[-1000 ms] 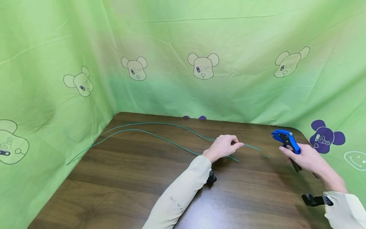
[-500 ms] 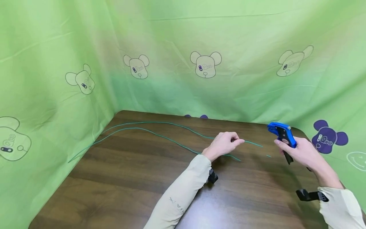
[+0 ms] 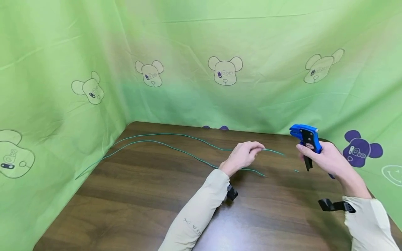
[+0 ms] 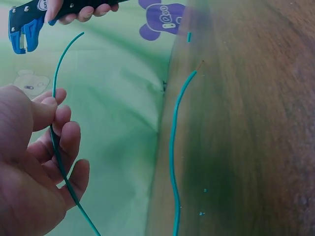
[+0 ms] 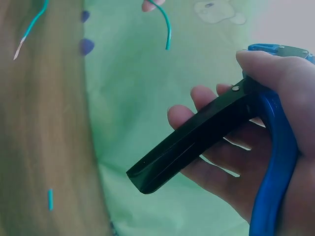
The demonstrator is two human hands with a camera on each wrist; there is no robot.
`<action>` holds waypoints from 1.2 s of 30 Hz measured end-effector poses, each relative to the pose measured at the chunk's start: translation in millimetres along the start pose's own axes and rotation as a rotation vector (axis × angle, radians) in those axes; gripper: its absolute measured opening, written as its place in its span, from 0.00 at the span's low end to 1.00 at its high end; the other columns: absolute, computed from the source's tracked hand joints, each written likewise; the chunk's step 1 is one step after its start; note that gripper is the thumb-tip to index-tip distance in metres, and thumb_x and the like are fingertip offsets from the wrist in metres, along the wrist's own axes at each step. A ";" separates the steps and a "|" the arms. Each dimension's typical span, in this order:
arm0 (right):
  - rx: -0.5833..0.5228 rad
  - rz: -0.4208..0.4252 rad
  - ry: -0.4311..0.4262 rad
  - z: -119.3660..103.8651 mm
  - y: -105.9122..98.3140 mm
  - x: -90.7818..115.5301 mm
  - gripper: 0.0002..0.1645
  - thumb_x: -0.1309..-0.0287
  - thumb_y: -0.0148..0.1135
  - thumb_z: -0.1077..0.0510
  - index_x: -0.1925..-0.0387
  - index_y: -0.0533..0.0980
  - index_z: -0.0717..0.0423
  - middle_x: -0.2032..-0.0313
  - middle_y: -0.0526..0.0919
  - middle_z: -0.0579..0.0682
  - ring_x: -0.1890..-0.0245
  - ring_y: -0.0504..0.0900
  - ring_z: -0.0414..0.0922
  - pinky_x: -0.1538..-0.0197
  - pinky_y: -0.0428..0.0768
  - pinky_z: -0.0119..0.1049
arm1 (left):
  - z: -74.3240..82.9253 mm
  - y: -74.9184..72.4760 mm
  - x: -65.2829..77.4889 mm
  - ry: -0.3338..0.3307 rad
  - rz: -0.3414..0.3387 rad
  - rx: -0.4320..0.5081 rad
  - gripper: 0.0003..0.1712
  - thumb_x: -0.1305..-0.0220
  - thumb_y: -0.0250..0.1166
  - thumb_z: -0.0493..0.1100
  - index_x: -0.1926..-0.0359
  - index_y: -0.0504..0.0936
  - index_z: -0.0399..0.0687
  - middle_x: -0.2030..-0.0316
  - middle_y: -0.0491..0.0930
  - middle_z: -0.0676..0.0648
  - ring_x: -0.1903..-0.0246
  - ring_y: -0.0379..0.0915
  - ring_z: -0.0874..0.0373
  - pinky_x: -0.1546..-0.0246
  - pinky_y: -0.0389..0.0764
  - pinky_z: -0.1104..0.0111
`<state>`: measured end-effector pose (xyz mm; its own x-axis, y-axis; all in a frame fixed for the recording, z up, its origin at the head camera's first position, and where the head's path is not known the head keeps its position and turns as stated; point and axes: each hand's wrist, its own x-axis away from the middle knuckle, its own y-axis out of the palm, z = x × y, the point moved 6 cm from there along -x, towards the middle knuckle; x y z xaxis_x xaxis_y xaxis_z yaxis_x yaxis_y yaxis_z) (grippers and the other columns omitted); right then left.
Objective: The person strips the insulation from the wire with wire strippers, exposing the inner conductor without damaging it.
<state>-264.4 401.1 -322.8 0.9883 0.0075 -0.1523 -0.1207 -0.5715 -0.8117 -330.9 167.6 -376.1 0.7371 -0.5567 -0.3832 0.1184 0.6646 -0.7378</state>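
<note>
My left hand pinches a thin green wire between thumb and fingertips, a short way back from its end. That free end curves up and looks covered in green to its tip. My right hand grips a blue and black wire stripper, raised right of the wire end and apart from it. In the right wrist view, its black handle and blue handle stand spread, with fingers around the black one. Another wire end lies on the table, bare copper strands showing at its tip.
A short green piece of insulation lies on the brown wooden table. Tiny green bits are scattered nearby. Two wire lengths run left past the table's edge. A green printed curtain surrounds the table's back and sides.
My right hand has moved up and left with the wire stripper, closer to the held wire end. My left hand has risen slightly, lifting the wire.
</note>
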 end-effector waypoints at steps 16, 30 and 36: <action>-0.118 -0.010 -0.012 -31.9 3.3 -8.9 0.24 0.31 0.55 0.43 0.62 0.82 0.59 0.71 0.88 0.47 0.67 0.83 0.31 0.60 0.69 0.20 | 5.4 -24.0 3.8 0.054 0.036 0.060 0.11 0.24 0.51 0.43 0.51 0.80 0.53 0.67 0.82 0.57 0.69 0.72 0.75 0.65 0.67 0.86; -0.159 -0.029 -0.087 -50.2 -0.6 -5.1 0.20 0.28 0.52 0.49 0.61 0.82 0.60 0.70 0.88 0.44 0.65 0.85 0.33 0.56 0.69 0.17 | 1.1 -50.3 7.5 0.047 0.105 0.169 0.11 0.24 0.51 0.41 0.51 0.80 0.52 0.67 0.83 0.53 0.67 0.77 0.69 0.65 0.71 0.84; -0.141 -0.028 -0.104 -53.4 2.6 -0.6 0.18 0.28 0.53 0.50 0.61 0.82 0.58 0.69 0.89 0.46 0.65 0.84 0.31 0.56 0.67 0.18 | -1.5 -62.6 11.4 0.021 0.129 0.234 0.10 0.25 0.52 0.46 0.53 0.81 0.54 0.71 0.77 0.57 0.73 0.71 0.70 0.68 0.72 0.80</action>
<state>-260.3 355.7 -294.6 0.9752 0.1060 -0.1945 -0.0719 -0.6789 -0.7307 -330.9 118.9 -335.0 0.7424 -0.4685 -0.4788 0.1771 0.8266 -0.5342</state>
